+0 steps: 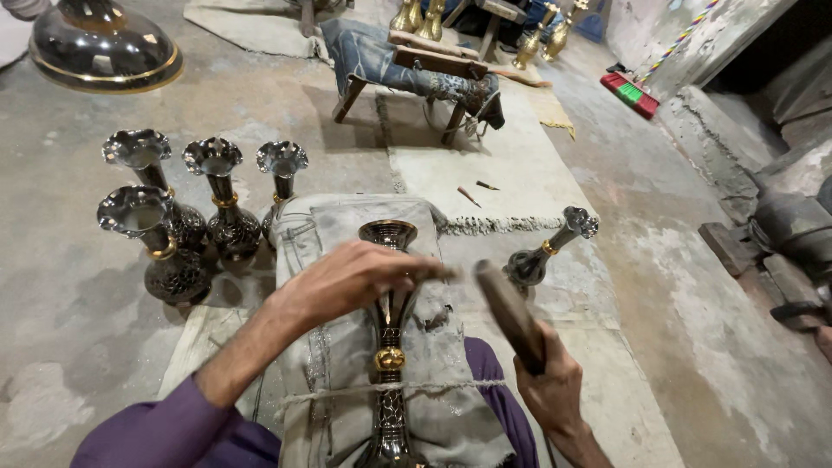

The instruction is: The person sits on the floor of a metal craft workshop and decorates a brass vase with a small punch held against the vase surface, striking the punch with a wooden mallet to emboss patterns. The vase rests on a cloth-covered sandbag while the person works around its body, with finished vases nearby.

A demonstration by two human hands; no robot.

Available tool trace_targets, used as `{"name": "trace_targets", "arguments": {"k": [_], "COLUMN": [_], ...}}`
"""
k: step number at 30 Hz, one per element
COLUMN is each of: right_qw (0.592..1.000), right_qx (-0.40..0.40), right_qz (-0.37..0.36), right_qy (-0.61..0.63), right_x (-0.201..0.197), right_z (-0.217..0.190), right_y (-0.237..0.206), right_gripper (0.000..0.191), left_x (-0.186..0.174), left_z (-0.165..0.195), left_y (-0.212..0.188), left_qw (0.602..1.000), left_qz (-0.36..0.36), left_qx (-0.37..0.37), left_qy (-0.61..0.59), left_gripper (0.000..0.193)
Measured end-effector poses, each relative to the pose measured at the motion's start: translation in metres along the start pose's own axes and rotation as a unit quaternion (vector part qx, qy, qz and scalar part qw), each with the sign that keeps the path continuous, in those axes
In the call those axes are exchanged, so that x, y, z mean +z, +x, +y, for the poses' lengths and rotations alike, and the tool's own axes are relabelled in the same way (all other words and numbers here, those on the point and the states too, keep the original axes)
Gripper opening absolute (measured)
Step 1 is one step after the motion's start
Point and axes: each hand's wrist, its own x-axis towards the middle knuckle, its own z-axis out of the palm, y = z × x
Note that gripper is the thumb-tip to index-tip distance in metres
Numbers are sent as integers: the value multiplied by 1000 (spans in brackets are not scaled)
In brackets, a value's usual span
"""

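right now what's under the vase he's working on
The vase lies on a grey folded cloth spread over the lap, with a cord across both. The left hand covers its neck. Whatever lies beneath the cloth is hidden.

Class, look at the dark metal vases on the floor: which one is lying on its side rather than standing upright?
The lone vase right of the cloth pad, near the right hand, lies tipped over. The four vases at left stand upright.

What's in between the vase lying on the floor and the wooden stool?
In the head view, a pale mat lies between the tipped vase and the stool, with two small pointed tools on it.
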Motion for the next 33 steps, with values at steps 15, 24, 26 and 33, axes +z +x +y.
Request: {"name": "trace_targets", "arguments": {"k": [15,24,26,33], "right_qw": [961,983,957,972], "right_qx": [-1,-92,-150,-155], "right_qz": [-245,-118,-109,-95], "right_qy": [-126,-103,-222,-152], "right_x": [-38,-78,-82,-79], "right_z": [-28,-51,-56,-74], "right_y": [72,112,115,119], "right_gripper": [79,71,71,78], "left_x": [4,8,9,9], "left_z": [-5,-6,-5,-4], "left_y": [-26,-28,-27,-21], "left_qw": [960,976,977,970], "left_qz": [138,129,137,117], "left_qx": [-203,-165,-149,-189], "left_qy": [-132,-63,-66,-102], "left_gripper": [51,50,49,48]}}
